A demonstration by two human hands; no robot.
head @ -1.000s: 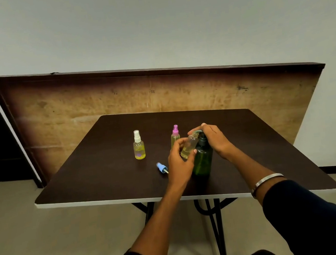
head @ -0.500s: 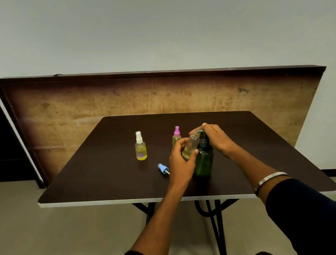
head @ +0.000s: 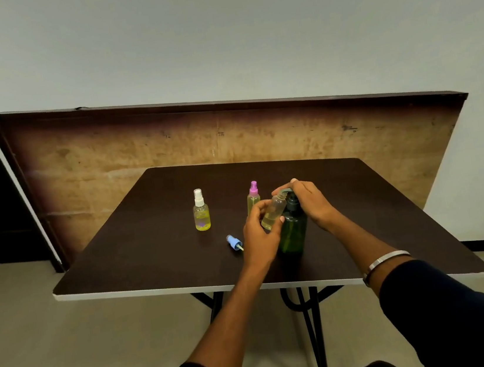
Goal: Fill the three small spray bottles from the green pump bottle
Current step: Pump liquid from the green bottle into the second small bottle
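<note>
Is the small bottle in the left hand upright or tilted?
Tilted: the uncapped spray bottle leans with its open neck toward the green pump bottle.

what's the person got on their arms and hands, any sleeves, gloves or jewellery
Both hands are bare, no gloves. The left hand shows no ring or band. Near the right hand, a flat silver bangle circles the wrist. Both forearms are uncovered, with dark navy sleeves covering the arms nearest the camera. No watch or markings can be seen.
</note>
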